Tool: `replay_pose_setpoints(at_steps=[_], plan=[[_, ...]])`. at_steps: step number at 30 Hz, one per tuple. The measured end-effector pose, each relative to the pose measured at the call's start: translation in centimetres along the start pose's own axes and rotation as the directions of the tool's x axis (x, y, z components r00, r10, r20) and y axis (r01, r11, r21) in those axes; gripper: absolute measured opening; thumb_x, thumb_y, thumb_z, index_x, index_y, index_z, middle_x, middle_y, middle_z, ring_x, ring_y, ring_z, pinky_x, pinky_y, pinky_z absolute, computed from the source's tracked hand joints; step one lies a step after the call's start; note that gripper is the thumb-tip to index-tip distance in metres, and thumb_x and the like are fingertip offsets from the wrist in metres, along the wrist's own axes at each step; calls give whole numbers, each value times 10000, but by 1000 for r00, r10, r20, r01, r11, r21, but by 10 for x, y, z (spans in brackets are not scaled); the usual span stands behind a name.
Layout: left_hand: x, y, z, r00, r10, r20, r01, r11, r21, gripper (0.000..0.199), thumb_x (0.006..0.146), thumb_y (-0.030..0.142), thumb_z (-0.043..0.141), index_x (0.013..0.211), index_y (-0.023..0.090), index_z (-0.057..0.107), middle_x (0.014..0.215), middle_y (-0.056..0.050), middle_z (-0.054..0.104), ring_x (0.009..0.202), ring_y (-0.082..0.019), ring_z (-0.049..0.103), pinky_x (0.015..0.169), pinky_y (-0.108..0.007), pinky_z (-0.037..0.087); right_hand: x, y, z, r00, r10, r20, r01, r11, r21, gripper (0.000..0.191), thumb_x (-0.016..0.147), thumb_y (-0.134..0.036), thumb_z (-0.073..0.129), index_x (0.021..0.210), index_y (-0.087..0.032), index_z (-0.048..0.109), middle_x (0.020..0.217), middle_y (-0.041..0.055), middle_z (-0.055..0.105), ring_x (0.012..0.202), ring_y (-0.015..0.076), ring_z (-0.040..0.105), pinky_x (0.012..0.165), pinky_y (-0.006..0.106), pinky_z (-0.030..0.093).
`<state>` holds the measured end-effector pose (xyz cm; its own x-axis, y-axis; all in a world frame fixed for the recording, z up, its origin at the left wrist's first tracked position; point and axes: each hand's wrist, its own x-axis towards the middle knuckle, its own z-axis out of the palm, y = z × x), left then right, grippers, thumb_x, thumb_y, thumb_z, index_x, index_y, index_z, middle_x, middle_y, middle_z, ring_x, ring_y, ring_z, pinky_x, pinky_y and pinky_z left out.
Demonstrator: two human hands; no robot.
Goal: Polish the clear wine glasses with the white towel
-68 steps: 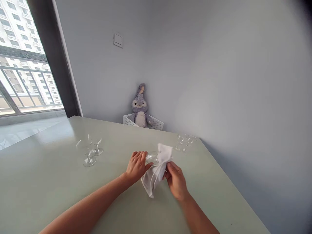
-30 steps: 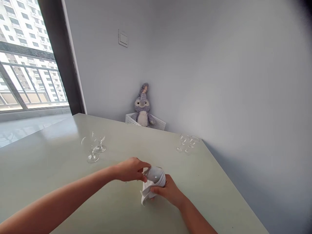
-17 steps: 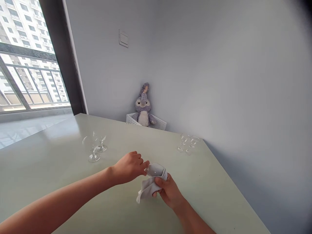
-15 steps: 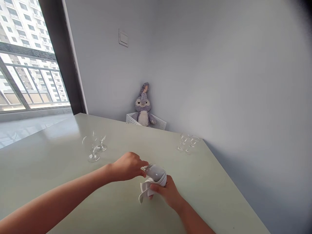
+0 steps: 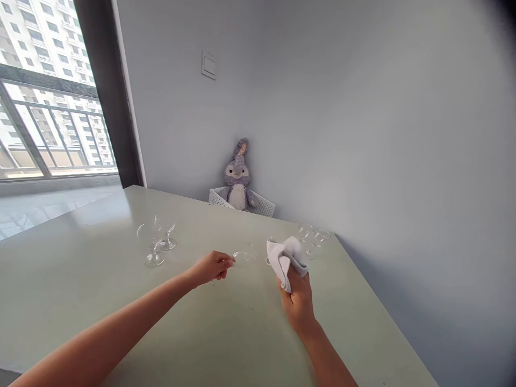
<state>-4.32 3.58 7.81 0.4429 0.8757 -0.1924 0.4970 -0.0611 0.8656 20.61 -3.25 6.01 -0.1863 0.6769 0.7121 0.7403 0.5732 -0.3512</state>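
The left hand point(image 5: 209, 267) pinches the stem of a clear stemmed glass point(image 5: 245, 256), which tilts on its side above the table point(image 5: 80, 290), while the right hand point(image 5: 296, 301) grips a bunched white cloth point(image 5: 285, 260) just beside the bowl, not touching it.

From here I'm looking at a room in a high-rise flat: a grey-blue painted wall point(image 5: 363, 134) with a white wall switch point(image 5: 209, 65), a grey plush rabbit point(image 5: 237, 183) in a white perforated basket point(image 5: 242, 200), and a metal-railed balcony window point(image 5: 44, 129) facing tall apartment blocks point(image 5: 44, 48).
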Motion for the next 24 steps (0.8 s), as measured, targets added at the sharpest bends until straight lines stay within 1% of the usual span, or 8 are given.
replay_pose_setpoints(at_steps=[3,6,9,11,14,17,20,24], plan=[[-7,2,13,986,94,-138,-44,943,329,285,794,393,424,846,212,638,559,8,588,523,-124,504,508,-225,316,1,-21,7,969,-161,185,178,981,-79,569,823,-362,506,1346,-223,330,1297,105,475,1187,316,406,1014,547,172],[-19,3,30,919,386,-80,-249,725,642,253,797,269,432,631,176,600,554,-28,587,528,-139,521,526,-246,317,10,-36,17,927,-212,308,222,975,0,493,837,-326,476,1314,-227,396,1291,98,482,1151,286,435,1018,507,196],[-28,2,40,786,618,-10,-381,497,780,262,846,245,400,698,155,597,588,-53,591,552,-153,534,554,-267,336,29,-30,21,940,13,340,-97,968,231,343,826,-265,459,1140,-199,579,1097,92,603,988,239,530,894,387,369],[-30,2,40,726,688,-26,-402,455,794,248,871,277,387,951,155,588,617,-42,600,562,-152,536,564,-268,353,41,-19,22,863,239,445,-446,775,448,266,798,-327,494,924,-171,668,900,74,650,833,221,571,754,338,434],[-24,2,37,715,686,-137,-377,543,751,363,885,286,372,1229,188,430,655,-11,609,576,-141,539,584,-265,381,52,-9,30,665,464,585,-720,191,667,301,722,-451,565,728,-164,655,717,40,644,702,211,579,634,324,453],[-12,3,37,732,602,-320,-302,707,640,378,887,301,361,1254,229,417,731,-5,600,613,-126,540,598,-255,411,53,-21,48,603,565,563,-569,-191,800,337,711,-514,558,812,-201,633,839,34,659,817,224,588,695,346,467],[2,5,44,689,539,-484,-286,817,501,369,871,277,382,1231,253,454,926,-39,553,699,-120,546,623,-256,448,48,-45,69,641,578,505,-440,-263,859,403,757,-552,492,936,-209,608,1007,52,633,971,228,554,784,358,457],[11,9,57,599,505,-621,-253,855,452,408,832,151,381,1202,279,494,1187,-89,455,995,-196,492,812,-378,435,42,-63,86,695,567,442,-455,-129,881,354,766,-507,534,985,-233,585,1044,42,613,1004,203,528,804,326,445]])
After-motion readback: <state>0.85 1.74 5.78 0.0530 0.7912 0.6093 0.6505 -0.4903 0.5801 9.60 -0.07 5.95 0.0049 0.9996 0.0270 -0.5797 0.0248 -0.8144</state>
